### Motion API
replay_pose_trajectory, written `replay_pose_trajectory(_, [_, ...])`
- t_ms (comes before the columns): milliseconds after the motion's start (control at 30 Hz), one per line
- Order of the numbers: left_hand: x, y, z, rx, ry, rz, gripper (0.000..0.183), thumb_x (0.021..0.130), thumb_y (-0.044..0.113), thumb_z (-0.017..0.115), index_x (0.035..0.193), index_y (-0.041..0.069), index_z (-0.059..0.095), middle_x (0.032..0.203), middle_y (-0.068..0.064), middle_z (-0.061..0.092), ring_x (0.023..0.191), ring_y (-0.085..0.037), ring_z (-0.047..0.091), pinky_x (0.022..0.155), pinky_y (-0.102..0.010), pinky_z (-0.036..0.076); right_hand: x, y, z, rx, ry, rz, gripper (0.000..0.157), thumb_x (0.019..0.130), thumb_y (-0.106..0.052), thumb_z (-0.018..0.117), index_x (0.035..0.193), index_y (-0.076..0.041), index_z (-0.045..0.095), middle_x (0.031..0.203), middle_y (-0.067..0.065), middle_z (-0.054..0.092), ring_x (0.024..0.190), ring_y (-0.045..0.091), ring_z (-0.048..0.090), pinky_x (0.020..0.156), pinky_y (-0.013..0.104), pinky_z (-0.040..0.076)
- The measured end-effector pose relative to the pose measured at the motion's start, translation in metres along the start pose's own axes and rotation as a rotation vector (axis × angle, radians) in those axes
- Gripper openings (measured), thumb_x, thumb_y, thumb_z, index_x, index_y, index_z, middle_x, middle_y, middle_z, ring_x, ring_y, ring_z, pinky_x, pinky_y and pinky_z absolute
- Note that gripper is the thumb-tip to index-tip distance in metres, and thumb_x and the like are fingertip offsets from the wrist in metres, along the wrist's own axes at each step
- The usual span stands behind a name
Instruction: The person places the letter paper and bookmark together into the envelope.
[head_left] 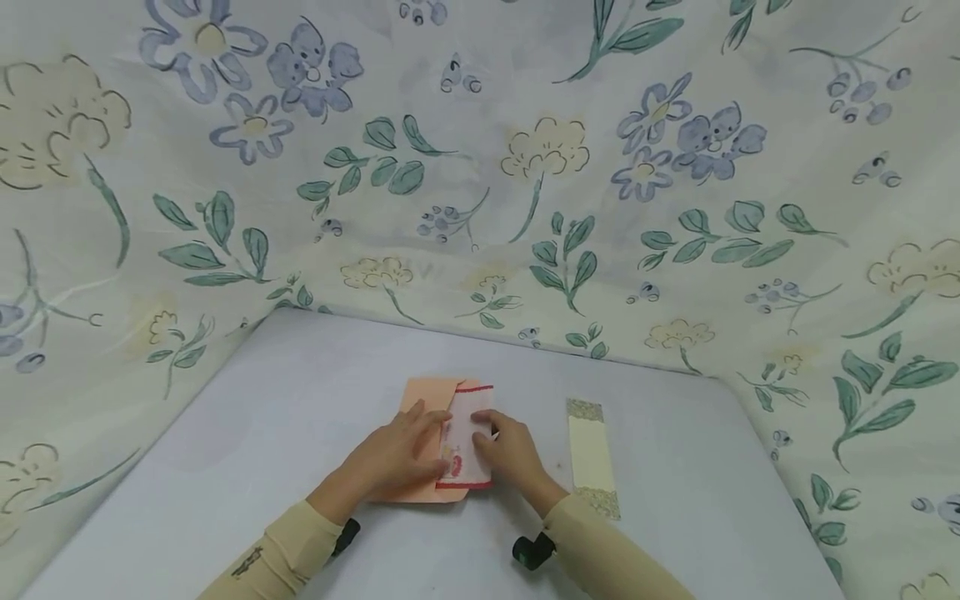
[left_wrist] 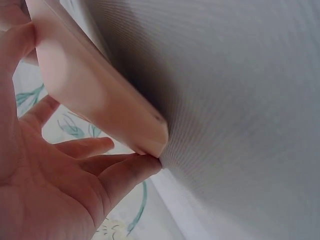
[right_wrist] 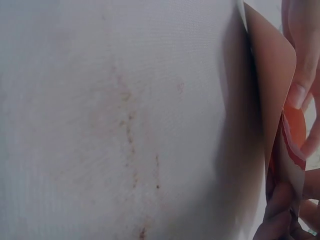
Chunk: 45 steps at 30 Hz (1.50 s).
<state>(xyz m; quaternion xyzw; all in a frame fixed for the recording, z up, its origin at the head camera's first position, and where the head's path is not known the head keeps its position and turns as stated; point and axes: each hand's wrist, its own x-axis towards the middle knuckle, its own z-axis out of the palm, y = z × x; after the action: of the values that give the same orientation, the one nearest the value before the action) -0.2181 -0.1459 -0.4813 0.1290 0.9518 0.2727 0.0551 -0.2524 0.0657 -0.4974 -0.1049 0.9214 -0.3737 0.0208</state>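
A peach envelope [head_left: 429,393] lies in the middle of the table in the head view. Partly inside its right side is a pale pink card [head_left: 467,429] with red bands along its top and bottom edges and a small red figure. My left hand [head_left: 397,450] holds the envelope between thumb and fingers; the left wrist view shows fingertips [left_wrist: 150,162] at the corner of the peach envelope [left_wrist: 100,95]. My right hand [head_left: 513,450] pinches the card's right side. In the right wrist view, the card's red edge [right_wrist: 294,150] shows at the envelope's opening.
To the right lies a cream paper strip [head_left: 592,454] with speckled gold ends. The white table [head_left: 300,383] ends at a floral-print cloth [head_left: 465,192] behind and at both sides. Brownish stains [right_wrist: 131,135] mark the table in the right wrist view.
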Motion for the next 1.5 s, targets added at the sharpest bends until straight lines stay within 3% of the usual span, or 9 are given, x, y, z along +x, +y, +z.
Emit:
replay_pose_trajectory(300, [0.001, 0.001, 0.001, 0.014, -0.002, 0.003, 0.074, 0.085, 0.054, 0.075, 0.150, 0.027, 0.051, 0.160, -0.023, 0.034, 0.136, -0.050, 0.046, 0.098, -0.068, 0.045, -0.005, 0.009, -0.003, 0.058, 0.005, -0.050, 0.038, 0.097, -0.019, 0.067, 0.135, -0.018, 0.066, 0.092, 0.001, 0.064, 0.069, 0.011, 0.055, 0.054, 0.024, 0.046])
replay_pose_trajectory(500, [0.001, 0.002, 0.000, 0.015, -0.010, -0.008, 0.074, 0.085, 0.054, 0.075, 0.150, 0.027, 0.051, 0.161, -0.023, 0.033, 0.138, -0.050, 0.043, 0.099, -0.068, 0.043, -0.003, 0.013, -0.005, 0.108, 0.013, -0.058, 0.037, 0.095, -0.013, 0.067, 0.132, -0.013, 0.066, 0.090, 0.000, 0.065, 0.064, 0.009, 0.055, 0.052, 0.023, 0.047])
replay_pose_trajectory(833, [0.002, -0.003, 0.004, 0.016, 0.011, -0.002, 0.072, 0.086, 0.055, 0.074, 0.149, 0.030, 0.050, 0.162, -0.021, 0.033, 0.139, -0.047, 0.044, 0.101, -0.066, 0.043, 0.002, 0.003, 0.006, 0.056, 0.016, -0.065, 0.035, 0.094, -0.011, 0.069, 0.128, -0.008, 0.068, 0.083, -0.004, 0.057, 0.065, 0.008, 0.048, 0.052, 0.020, 0.040])
replay_pose_trajectory(1100, [0.003, -0.003, 0.004, 0.042, 0.016, 0.001, 0.073, 0.086, 0.055, 0.074, 0.150, 0.029, 0.050, 0.161, -0.022, 0.033, 0.138, -0.049, 0.044, 0.101, -0.067, 0.043, 0.001, -0.001, 0.005, 0.028, 0.023, -0.081, 0.038, 0.095, -0.015, 0.069, 0.133, -0.013, 0.067, 0.082, -0.005, 0.056, 0.065, 0.008, 0.048, 0.052, 0.021, 0.040])
replay_pose_trajectory(1300, [0.002, -0.002, 0.000, 0.041, 0.028, -0.004, 0.074, 0.084, 0.053, 0.076, 0.149, 0.027, 0.051, 0.160, -0.022, 0.034, 0.136, -0.049, 0.046, 0.100, -0.067, 0.044, -0.004, 0.000, 0.001, 0.058, 0.088, -0.113, 0.054, 0.093, -0.017, 0.074, 0.143, -0.011, 0.056, 0.100, 0.000, 0.062, 0.071, 0.008, 0.052, 0.058, 0.022, 0.046])
replay_pose_trajectory(1500, [0.002, -0.001, 0.002, 0.017, 0.014, -0.002, 0.072, 0.085, 0.051, 0.076, 0.148, 0.027, 0.052, 0.161, -0.022, 0.034, 0.137, -0.049, 0.045, 0.100, -0.067, 0.044, -0.008, -0.002, -0.001, 0.104, 0.051, -0.083, 0.072, 0.091, -0.014, 0.077, 0.153, -0.011, 0.042, 0.128, 0.007, 0.061, 0.074, 0.006, 0.056, 0.058, 0.020, 0.051])
